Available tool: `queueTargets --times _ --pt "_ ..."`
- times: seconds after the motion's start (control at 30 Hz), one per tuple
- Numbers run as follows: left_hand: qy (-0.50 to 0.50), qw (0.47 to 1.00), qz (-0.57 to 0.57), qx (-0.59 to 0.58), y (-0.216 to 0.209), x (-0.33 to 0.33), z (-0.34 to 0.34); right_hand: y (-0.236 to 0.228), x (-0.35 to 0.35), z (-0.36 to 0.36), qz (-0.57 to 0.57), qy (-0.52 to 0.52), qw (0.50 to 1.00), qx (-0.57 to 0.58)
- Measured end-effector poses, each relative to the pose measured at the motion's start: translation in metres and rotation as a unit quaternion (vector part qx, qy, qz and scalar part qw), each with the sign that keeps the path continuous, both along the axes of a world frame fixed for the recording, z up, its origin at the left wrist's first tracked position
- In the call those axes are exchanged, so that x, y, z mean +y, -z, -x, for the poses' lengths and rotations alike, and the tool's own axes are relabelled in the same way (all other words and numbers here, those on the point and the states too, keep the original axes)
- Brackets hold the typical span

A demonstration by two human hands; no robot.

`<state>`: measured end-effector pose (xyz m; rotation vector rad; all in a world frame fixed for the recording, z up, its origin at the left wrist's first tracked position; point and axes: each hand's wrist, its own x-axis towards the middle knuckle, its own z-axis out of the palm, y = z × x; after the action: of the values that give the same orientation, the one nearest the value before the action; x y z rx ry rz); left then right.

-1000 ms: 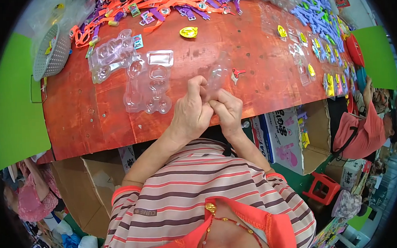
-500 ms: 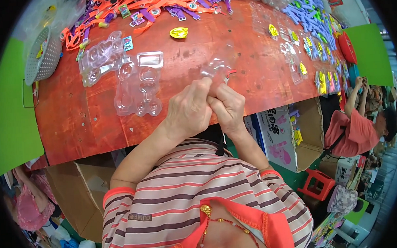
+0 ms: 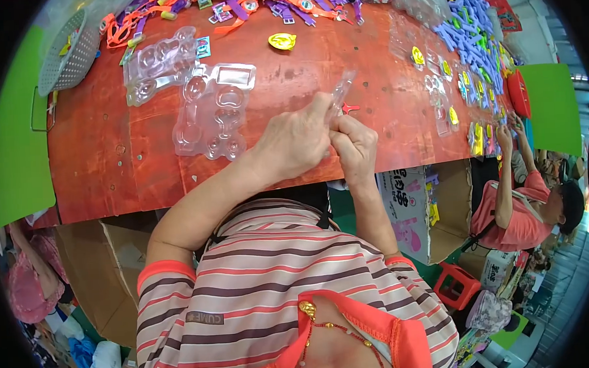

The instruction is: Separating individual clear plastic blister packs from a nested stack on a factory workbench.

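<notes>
**Clear plastic piece held in both hands at near edge of red surface**

The left grip [image 3: 298, 142] is closed, fingers curled tightly; the right grip [image 3: 356, 144] is also closed, thumb against bent forefinger. Both have hold of a thin, transparent moulded plastic piece [image 3: 345, 87], which rises tilted from between them above the worn, red-painted surface [image 3: 397, 130]. Its lower part is hidden by the fingers.

A small bright-red piece [image 3: 351, 108], partly covered, lies just right of the plastic.

To the left lie two clear moulded plastic trays: one near [image 3: 216, 112], the other farther and left [image 3: 161, 63]. A small pale-blue card [image 3: 202, 47] sits beside the farther tray. A shiny yellow oval piece [image 3: 282, 42] lies beyond the hands.

Along the far side is a heap of orange and purple straps [image 3: 260, 1]; a grey perforated basket [image 3: 63, 61] stands far left. Far right, a pile of lavender-blue plastic parts [image 3: 468, 28] is noted, with a round red basin [image 3: 518, 94] near it.
</notes>
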<state>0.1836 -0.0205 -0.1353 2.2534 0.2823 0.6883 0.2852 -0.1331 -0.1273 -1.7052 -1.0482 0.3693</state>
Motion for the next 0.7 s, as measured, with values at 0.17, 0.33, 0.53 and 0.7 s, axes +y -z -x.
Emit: queueTargets --times 0.17,0.33,0.53,0.7 --pt "0.059 0.992 0.085 0.069 -0.003 0.015 0.004 0.003 0.007 -0.006 0.052 -0.057 0.996 -0.048" --pt "0.056 0.99 0.094 0.084 0.001 0.017 -0.001 0.0 0.008 0.007 0.007 -0.015 1.0 -0.024" --pt "0.095 0.982 0.146 0.071 0.012 0.012 0.006 0.0 -0.001 -0.008 0.062 -0.035 0.992 0.108" --pt "0.008 0.977 0.118 0.177 0.019 0.019 0.002 0.003 -0.002 0.002 0.059 -0.046 0.997 -0.013"
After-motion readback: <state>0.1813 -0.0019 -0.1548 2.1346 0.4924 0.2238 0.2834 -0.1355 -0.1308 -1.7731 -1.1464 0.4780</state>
